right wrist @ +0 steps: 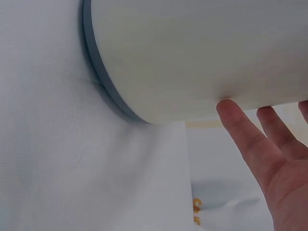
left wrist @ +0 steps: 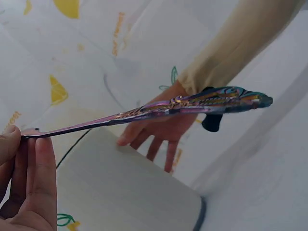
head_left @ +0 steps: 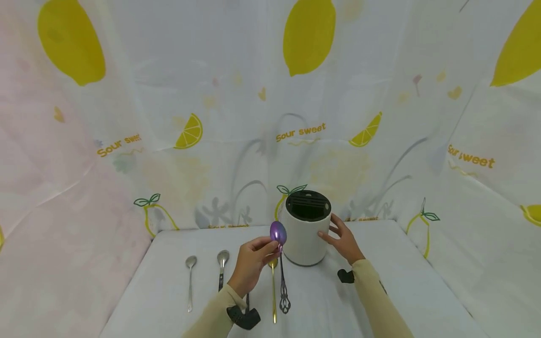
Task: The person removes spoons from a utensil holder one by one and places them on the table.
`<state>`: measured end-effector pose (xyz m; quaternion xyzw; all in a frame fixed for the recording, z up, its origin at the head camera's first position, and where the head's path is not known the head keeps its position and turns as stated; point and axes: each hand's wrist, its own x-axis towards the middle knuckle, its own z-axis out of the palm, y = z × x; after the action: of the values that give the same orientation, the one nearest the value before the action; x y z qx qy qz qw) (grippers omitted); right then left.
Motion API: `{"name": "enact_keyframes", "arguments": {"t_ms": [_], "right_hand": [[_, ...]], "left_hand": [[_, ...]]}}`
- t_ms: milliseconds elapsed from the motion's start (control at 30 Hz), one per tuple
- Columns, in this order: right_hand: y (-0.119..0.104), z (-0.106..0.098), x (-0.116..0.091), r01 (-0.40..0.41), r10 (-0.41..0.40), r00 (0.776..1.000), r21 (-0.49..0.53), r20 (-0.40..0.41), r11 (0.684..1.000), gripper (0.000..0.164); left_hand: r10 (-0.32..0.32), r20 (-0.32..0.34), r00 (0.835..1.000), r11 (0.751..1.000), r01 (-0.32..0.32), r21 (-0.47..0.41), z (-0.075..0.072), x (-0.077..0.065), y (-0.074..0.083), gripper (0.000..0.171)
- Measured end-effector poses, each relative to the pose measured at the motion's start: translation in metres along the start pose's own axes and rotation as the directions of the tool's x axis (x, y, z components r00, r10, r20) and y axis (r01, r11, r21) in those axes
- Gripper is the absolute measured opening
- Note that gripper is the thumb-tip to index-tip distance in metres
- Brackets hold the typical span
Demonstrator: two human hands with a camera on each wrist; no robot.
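Observation:
An iridescent purple spoon [head_left: 278,232] is pinched near its neck between the thumb and fingertips of my left hand [head_left: 248,264]. Its bowl points up, and the openwork handle [left wrist: 178,106] runs down toward the table. Just behind it stands a white cylindrical canister [head_left: 305,243], upright, with a black slotted top [head_left: 308,205]. My right hand [head_left: 345,241] touches the canister's right side, thumb toward the front and fingers spread toward the back. In the right wrist view those fingers [right wrist: 238,122] are fairly straight, their tips at the canister wall.
On the white tabletop [head_left: 148,286] lie a small silver spoon [head_left: 190,284], a dark-handled spoon [head_left: 222,259] and a gold spoon [head_left: 274,293]. Another dark handle [head_left: 247,300] is partly hidden behind my left wrist. Lemon-print cloth [head_left: 236,178] hangs around the back and sides.

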<state>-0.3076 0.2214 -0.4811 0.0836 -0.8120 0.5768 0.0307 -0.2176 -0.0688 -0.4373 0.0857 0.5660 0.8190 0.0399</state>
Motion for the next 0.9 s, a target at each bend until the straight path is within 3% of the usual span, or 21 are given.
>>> {"name": "enact_keyframes", "arguments": {"t_ms": [133, 267, 667, 900], "right_hand": [[-0.015, 0.0, -0.009, -0.006, 0.006, 1.0, -0.006, 0.012, 1.0, 0.089], [-0.029, -0.001, -0.017, 0.017, -0.017, 1.0, -0.023, 0.006, 1.0, 0.087], [-0.032, -0.001, -0.018, 0.027, -0.027, 1.0, -0.011, 0.002, 1.0, 0.085], [-0.033, -0.001, -0.021, 0.04, -0.04, 0.999, -0.02, 0.003, 0.999, 0.084]], "left_hand": [[-0.087, -0.005, 0.996, 0.996, 0.086, -0.032, -0.007, -0.026, -0.018, 0.031], [-0.122, 0.007, 0.992, 0.991, 0.123, -0.044, -0.013, -0.043, -0.031, 0.028], [-0.251, 0.006, 0.968, 0.967, 0.251, -0.041, -0.032, -0.069, -0.055, 0.027], [-0.326, -0.008, 0.945, 0.945, 0.325, -0.032, -0.048, -0.082, -0.074, 0.022]]}}
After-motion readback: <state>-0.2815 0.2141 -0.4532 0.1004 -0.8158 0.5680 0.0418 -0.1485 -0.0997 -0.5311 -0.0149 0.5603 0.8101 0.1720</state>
